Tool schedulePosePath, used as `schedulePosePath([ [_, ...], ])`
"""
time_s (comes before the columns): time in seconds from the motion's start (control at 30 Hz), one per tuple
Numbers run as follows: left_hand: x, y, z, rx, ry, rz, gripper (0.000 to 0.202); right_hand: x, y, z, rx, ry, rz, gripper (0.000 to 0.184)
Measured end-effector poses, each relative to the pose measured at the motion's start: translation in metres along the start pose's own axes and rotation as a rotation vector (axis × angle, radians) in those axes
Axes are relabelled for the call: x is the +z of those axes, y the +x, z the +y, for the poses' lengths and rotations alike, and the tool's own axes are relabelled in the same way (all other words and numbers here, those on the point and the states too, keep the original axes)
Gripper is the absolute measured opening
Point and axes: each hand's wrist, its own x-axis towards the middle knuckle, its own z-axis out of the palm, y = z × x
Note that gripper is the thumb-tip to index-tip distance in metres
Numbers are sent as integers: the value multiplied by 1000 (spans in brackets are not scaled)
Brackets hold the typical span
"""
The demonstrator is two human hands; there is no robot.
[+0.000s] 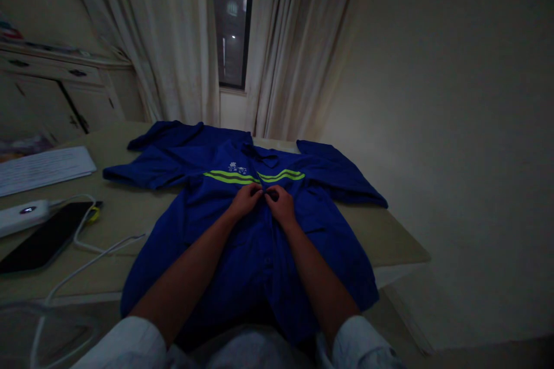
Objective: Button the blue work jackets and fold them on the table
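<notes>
A blue short-sleeved shirt (208, 207) with yellow-green chest stripes lies spread face up on the table (389, 242), collar toward the window. My left hand (246, 199) and my right hand (280, 203) meet at the shirt's front opening, just below the stripes. Both have their fingers pinched on the fabric edges there. What lies between the fingertips is too small and dark to make out. My forearms stretch over the lower half of the shirt, which hangs off the near edge.
On the left of the table lie a dark phone (43, 239), a white power bank (23, 216) with a white cable (86, 253), and a white keyboard (43, 167). Curtains (182, 40) and a dark window (231, 17) stand behind; a cabinet (64, 92) is at the far left.
</notes>
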Motion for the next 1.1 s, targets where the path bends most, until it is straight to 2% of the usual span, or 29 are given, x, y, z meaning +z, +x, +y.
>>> schedulePosePath([
  [0.17, 0, 1, 2, -64, -177, 79, 19, -2, -1, -5, -28, -13, 19, 11],
  [0.4, -5, 3, 4, -81, -211, 53, 23, -3, -1, -9, -49, -63, 31, 9],
  [0.53, -7, 4, 5, -99, -253, 29, 24, -4, -2, -14, -105, -93, 83, 15],
  [0.73, -5, 5, 8, -131, -304, 45, 22, -1, -3, -15, -158, -133, 5, 16],
  [0.97, -4, 3, 10, -152, -292, 35, 22, 0, -2, -10, -125, -118, 8, 7],
  [1.1, -4, 4, 10, -160, -280, 43, 17, 1, -3, -13, -165, -179, -15, 9],
])
